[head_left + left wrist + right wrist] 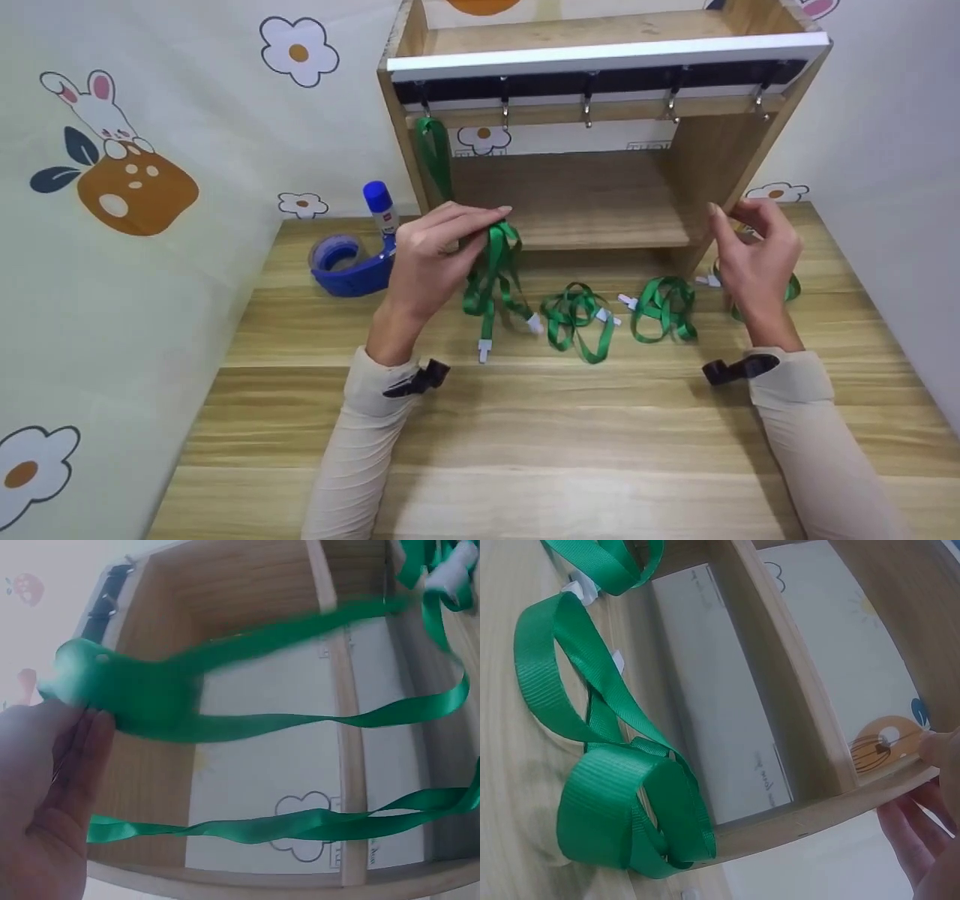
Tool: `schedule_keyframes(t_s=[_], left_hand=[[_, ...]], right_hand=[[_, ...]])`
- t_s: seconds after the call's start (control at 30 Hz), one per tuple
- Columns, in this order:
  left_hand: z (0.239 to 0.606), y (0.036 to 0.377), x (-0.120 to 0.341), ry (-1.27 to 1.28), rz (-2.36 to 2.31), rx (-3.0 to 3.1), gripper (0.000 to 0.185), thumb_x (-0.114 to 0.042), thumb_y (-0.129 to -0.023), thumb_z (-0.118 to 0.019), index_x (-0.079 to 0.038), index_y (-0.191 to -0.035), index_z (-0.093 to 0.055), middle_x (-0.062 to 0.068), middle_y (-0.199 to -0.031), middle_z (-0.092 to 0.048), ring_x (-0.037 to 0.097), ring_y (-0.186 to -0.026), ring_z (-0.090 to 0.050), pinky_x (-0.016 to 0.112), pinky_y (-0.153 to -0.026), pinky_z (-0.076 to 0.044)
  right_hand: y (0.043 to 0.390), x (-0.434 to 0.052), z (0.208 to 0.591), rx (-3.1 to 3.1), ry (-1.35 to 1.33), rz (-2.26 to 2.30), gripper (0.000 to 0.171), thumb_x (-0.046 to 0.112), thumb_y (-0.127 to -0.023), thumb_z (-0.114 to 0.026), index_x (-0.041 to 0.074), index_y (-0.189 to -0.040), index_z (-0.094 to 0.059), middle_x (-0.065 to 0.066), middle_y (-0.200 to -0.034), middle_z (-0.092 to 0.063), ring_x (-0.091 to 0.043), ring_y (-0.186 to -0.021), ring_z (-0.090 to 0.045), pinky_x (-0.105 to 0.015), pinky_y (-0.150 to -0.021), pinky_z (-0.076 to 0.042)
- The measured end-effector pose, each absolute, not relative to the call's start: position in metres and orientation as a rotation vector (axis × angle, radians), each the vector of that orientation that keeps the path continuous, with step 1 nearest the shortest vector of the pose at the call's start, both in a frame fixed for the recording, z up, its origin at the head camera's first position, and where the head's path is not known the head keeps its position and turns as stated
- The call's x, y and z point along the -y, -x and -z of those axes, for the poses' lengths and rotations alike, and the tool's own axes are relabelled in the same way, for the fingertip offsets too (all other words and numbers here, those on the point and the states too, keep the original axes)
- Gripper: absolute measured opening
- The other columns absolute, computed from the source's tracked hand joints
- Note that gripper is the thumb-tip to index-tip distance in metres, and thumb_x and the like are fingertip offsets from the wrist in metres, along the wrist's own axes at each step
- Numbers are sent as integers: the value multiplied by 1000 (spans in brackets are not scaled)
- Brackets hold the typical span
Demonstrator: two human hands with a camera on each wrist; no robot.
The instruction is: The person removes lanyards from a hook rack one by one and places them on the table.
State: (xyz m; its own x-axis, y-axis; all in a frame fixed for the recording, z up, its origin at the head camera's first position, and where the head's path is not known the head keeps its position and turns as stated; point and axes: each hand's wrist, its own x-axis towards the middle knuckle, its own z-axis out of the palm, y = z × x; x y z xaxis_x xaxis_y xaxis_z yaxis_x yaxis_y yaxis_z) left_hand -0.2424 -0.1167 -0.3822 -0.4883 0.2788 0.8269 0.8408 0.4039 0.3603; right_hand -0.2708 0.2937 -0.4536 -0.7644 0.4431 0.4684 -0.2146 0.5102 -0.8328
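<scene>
My left hand (431, 262) pinches the top of a green lanyard (496, 255) in front of the wooden rack's left part; white clips dangle at its lower ends. In the left wrist view the lanyard's ribbon (157, 690) spreads out from the fingertips. My right hand (761, 259) grips the front edge of the wooden rack's (739, 165) right side panel, thumb on one face and fingers on the other in the right wrist view. Another green lanyard (435, 154) hangs from the leftmost hook. A coiled lanyard (793, 289) lies partly hidden behind my right hand.
Two more coiled green lanyards, a middle one (577, 319) and a right one (666, 309), lie on the table (562, 450) before the rack. Several metal hooks (588, 112) line its top bar. A blue tape dispenser (352, 277) and a glue stick (381, 206) stand at left.
</scene>
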Motion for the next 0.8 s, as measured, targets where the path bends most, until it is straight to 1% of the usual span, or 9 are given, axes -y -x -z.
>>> schedule_keyframes(t_s=[0.1, 0.17, 0.37, 0.43, 0.63, 0.8], left_hand=[[377, 241, 120, 982, 1052, 2011, 23, -6, -102, -75, -11, -123, -83, 4, -113, -84, 14, -102, -79, 25, -95, -64], [374, 240, 123, 995, 1046, 2023, 24, -4, -101, -76, -11, -123, -83, 4, -113, -84, 14, -103, -79, 25, -95, -64], [371, 236, 133, 1003, 1093, 2000, 30, 4, -97, -77, -12, -121, -84, 4, -113, -84, 17, -101, -79, 23, -88, -64], [375, 236, 136, 1015, 1112, 2013, 29, 4, -97, -76, -12, -120, -84, 4, -114, -84, 18, -101, -80, 22, -87, -64], [395, 245, 144, 1041, 1145, 2120, 24, -1, -99, -77, -10, -120, -84, 4, -116, -84, 15, -104, -80, 25, -90, -66], [408, 252, 146, 1028, 1028, 2336, 25, 1, -99, -76, -11, -119, -84, 5, -115, -84, 17, -104, -80, 30, -91, -67]], right_hand=[[270, -295, 451, 2090, 198, -1272, 33, 31, -98, -83, 7, -119, -76, -6, -123, -79, -6, -111, -73, -24, -96, -64], [270, -295, 450, 2089, 205, -1267, 32, 31, -98, -83, 8, -119, -76, -6, -123, -79, -7, -112, -73, -24, -96, -63], [273, -294, 451, 2070, 161, -1277, 32, 29, -97, -84, 5, -117, -77, -6, -120, -80, -3, -108, -73, -14, -90, -61], [274, -294, 453, 2065, 151, -1275, 32, 28, -97, -84, 4, -117, -77, -7, -120, -80, -4, -107, -74, -15, -90, -62], [272, -294, 454, 2089, 175, -1268, 32, 31, -98, -82, 7, -119, -77, -6, -123, -80, -7, -112, -74, -23, -95, -63], [271, -291, 451, 2091, 185, -1269, 32, 30, -98, -82, 7, -119, -76, -6, -124, -80, -8, -112, -74, -24, -96, -63]])
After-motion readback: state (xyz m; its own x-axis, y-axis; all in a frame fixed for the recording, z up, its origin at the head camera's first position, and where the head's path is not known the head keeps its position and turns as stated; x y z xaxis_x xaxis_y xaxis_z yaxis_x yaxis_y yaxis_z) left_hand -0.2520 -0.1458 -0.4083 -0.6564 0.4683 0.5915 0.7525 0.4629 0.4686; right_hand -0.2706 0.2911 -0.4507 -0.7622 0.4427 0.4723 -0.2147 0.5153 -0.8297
